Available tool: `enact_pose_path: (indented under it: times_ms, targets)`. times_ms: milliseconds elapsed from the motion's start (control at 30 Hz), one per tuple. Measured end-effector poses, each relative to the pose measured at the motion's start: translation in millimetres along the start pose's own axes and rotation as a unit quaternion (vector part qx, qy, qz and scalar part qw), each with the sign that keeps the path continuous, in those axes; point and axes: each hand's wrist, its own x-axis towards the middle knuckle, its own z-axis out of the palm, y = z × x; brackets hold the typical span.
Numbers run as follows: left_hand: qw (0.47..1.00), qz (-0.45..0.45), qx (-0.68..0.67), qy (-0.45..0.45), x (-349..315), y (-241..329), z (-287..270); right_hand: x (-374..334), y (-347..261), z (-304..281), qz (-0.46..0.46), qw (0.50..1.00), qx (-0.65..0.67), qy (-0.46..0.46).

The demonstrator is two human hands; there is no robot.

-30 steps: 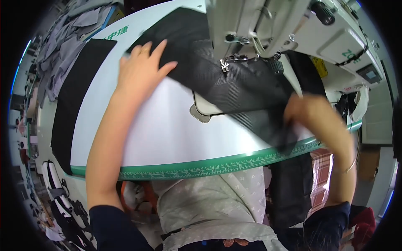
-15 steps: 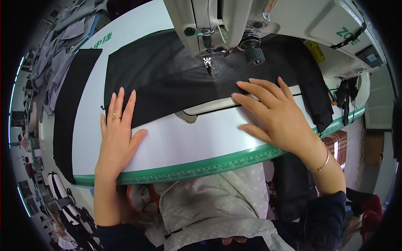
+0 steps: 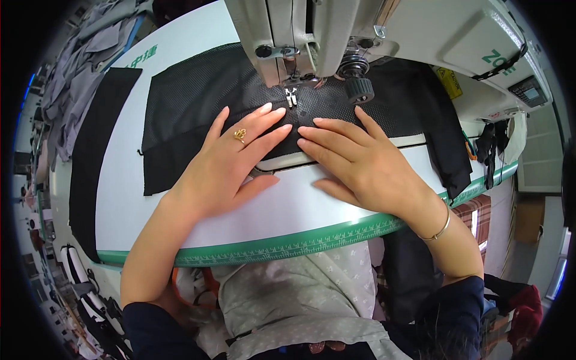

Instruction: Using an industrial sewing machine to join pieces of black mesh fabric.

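Observation:
A black mesh fabric piece (image 3: 186,114) lies across the sewing machine bed, under the presser foot (image 3: 291,98). My left hand (image 3: 231,153), with a gold ring, rests flat on the cloth, fingertips just in front of the foot and to its left. Opposite it, my right hand (image 3: 360,159) lies with fingers stretched out on the fabric, right of the foot. The two hands' fingertips almost meet. Both hands are open and press on the cloth without gripping it. Whether the foot touches the fabric, I cannot tell.
The sewing machine head (image 3: 294,36) stands over the fabric. A black strip (image 3: 99,156) hangs over the table's left side; more black cloth (image 3: 447,144) drapes at the right. Along the near edge runs a green ruler band (image 3: 300,246). Grey garments (image 3: 96,54) are piled at the far left.
My left hand has slid right and away from me, from the fabric's left part to near the presser foot. My right hand has shifted slightly left.

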Motion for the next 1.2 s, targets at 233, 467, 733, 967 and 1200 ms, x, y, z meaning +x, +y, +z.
enact_pose_path:
  times_ms: [233,467,733,967,1200]
  targets:
    - [0.999,0.032,-0.025,-0.017,-1,-7,-6,1,3,-1,0.006,1.0,-0.008,0.0]
    - [0.999,0.01,-0.043,-0.022,8,-16,-10,12,13,1,0.022,1.0,0.005,-0.002]
    - [0.999,-0.003,-0.042,-0.004,20,-28,-9,23,40,10,-0.014,1.0,0.007,0.02]
    - [0.999,-0.012,-0.034,0.033,29,-34,-7,22,52,9,-0.011,0.997,-0.034,0.071]
    - [0.998,-0.046,-0.027,0.023,33,-35,-7,20,51,12,0.009,0.996,-0.024,0.084]
